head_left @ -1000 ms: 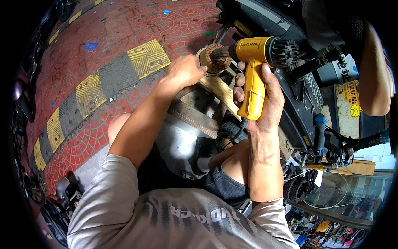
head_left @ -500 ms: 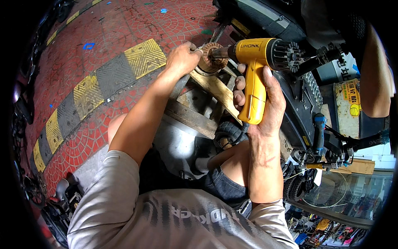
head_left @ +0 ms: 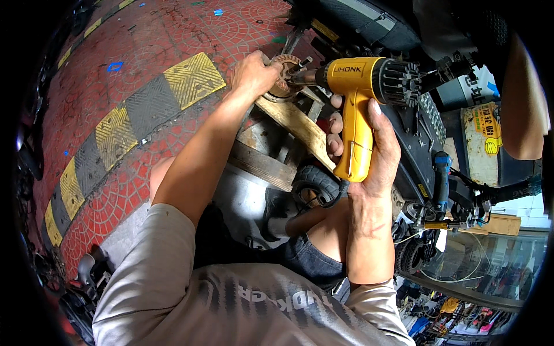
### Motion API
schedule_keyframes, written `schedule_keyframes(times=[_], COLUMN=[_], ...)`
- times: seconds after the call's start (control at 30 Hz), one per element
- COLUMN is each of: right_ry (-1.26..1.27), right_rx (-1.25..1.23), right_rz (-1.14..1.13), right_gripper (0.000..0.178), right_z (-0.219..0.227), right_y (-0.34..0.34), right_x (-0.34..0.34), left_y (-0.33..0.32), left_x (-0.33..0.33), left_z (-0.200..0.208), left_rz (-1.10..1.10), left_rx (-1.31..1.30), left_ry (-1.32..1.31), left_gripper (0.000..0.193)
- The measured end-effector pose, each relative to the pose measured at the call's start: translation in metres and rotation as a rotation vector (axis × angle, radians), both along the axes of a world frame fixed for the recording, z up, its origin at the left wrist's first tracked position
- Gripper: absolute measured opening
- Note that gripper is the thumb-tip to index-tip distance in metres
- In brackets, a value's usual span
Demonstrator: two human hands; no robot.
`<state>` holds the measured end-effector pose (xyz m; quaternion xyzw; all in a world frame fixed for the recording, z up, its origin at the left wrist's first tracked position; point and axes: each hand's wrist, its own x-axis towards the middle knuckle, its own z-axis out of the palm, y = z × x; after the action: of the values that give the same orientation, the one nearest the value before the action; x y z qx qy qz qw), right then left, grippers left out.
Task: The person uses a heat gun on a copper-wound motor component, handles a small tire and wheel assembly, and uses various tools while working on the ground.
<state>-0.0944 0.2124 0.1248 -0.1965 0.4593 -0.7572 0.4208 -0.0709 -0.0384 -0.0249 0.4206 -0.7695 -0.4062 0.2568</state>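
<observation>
My right hand [head_left: 379, 151] is wrapped round the grip of a yellow heat gun [head_left: 356, 99], which points left. Its metal nozzle reaches close to a round motor stator [head_left: 284, 86] with copper windings and a shaft standing up from its middle. At the stator's left edge is my left hand [head_left: 254, 75], fingers closed on the rim. The stator rests tilted at the far end of a wooden plank [head_left: 297, 128]. Whether the nozzle touches the windings I cannot tell.
Below the plank lie a second wooden board [head_left: 262, 165] and a small black tyre [head_left: 316, 186]. A yellow-and-black speed bump [head_left: 118, 134] crosses the red paving on the left. A blue-handled power tool [head_left: 442, 176] stands at right. Another person's arm [head_left: 525, 109] shows at far right.
The stator has turned and tilted in my left hand, so its shaft now shows. The heat gun stays at nearly the same place, slightly lower in view.
</observation>
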Motion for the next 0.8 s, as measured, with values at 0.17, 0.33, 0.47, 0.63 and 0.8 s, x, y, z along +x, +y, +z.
schedule_keyframes(times=[0.17, 0.33, 0.47, 0.63, 0.8], right_ry=[0.028, 0.054, 0.048, 0.057, 0.075], right_rx=[0.006, 0.025, 0.042, 0.054, 0.071], right_rz=[-0.040, -0.034, -0.050, -0.040, -0.043], right_gripper=[0.047, 0.049, 0.048, 0.048, 0.048], right_z=[0.007, 0.011, 0.010, 0.005, 0.003], right_y=[0.000, -0.002, -0.003, -0.001, -0.001], right_x=[0.006, 0.011, 0.012, 0.008, 0.005], left_y=[0.000, 0.003, 0.003, 0.006, -0.002], left_x=[-0.005, -0.013, -0.014, -0.007, -0.001], left_z=[-0.001, -0.004, -0.004, -0.001, -0.010], left_rz=[-0.001, 0.038, 0.040, 0.025, 0.015], left_rx=[-0.091, -0.164, -0.158, -0.077, 0.092], left_ry=[-0.035, -0.060, -0.039, 0.027, 0.176], left_gripper=[0.044, 0.047, 0.047, 0.041, 0.033])
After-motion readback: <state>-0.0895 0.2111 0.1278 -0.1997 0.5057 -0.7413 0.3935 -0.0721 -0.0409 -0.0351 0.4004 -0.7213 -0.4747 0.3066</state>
